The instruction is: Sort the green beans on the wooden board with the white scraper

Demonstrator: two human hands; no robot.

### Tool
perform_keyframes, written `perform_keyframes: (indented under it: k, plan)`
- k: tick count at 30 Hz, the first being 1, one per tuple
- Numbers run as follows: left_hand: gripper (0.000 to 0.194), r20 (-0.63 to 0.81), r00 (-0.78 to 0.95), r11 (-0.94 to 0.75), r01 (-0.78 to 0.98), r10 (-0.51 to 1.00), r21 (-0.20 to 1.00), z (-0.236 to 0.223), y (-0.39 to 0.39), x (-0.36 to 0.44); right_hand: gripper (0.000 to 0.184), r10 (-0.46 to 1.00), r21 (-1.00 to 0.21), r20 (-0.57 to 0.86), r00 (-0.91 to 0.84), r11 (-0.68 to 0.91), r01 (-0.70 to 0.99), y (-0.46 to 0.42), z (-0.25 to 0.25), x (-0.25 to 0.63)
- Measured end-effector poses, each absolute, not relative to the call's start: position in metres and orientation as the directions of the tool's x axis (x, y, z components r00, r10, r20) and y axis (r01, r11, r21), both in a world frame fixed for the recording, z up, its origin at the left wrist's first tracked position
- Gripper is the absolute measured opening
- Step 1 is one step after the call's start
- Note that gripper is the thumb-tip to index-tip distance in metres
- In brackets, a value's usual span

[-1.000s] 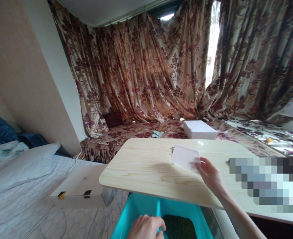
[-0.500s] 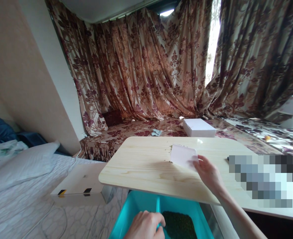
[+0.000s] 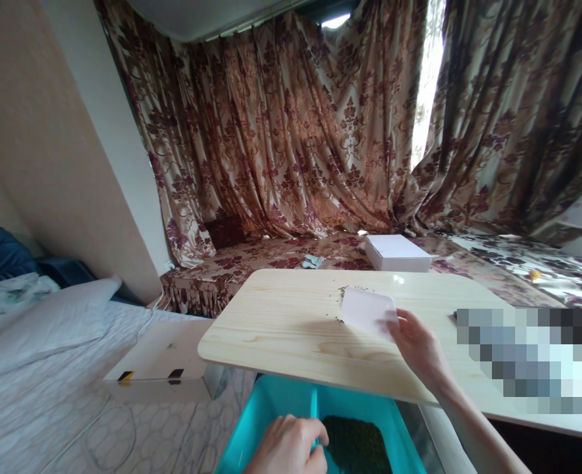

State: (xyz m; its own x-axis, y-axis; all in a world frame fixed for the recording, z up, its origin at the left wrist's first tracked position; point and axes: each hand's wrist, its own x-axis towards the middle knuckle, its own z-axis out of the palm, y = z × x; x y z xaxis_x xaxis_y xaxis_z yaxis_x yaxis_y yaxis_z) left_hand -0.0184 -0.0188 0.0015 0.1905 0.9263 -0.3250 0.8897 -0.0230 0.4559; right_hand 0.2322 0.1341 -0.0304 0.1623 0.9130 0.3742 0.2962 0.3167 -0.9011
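Curtained room, head view. Wooden counter (image 3: 271, 322): white tray (image 3: 367, 307), tilted. Done, I judge: dark granular matter (image 3: 355, 444) inside the teal bin (image 3: 402, 441); left: flakes (image 3: 341, 320) scattered beside the tray. Right hand (image 3: 417, 343): outstretched, pinching the tray's edge. Left hand (image 3: 291, 444): half-curled over the bin's divider; hold, I cannot tell.

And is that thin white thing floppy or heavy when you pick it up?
Probably stiff: the thin white thing looks fairly flat though the right hand grips only one end. Probably light too, since one hand holds it.
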Motion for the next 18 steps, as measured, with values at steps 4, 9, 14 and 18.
perform_keyframes:
  k: [4, 9, 14, 18]
  plan:
    - [0.040, -0.324, 0.185, -0.018, 0.890, 0.928, 0.456, 0.002, -0.020, -0.019, 0.034, 0.914, -0.907, 0.376, 0.151, 0.329, 0.263, 0.130, -0.025, 0.231]
    - [0.040, -0.327, 0.182, -0.013, 0.889, 0.927, 0.457, 0.004, -0.020, -0.019, 0.036, 0.908, -0.909, 0.378, 0.181, 0.327, 0.260, 0.129, -0.026, 0.236]
    - [0.040, -0.325, 0.181, -0.012, 0.887, 0.928, 0.461, 0.005, -0.020, -0.020, 0.035, 0.923, -0.922, 0.344, 0.172, 0.298, 0.247, 0.124, -0.027, 0.238]
    - [0.040, -0.328, 0.182, -0.008, 0.884, 0.927, 0.468, 0.006, -0.021, -0.021, 0.034, 0.916, -0.914, 0.378, 0.135, 0.345, 0.215, 0.121, -0.028, 0.238]
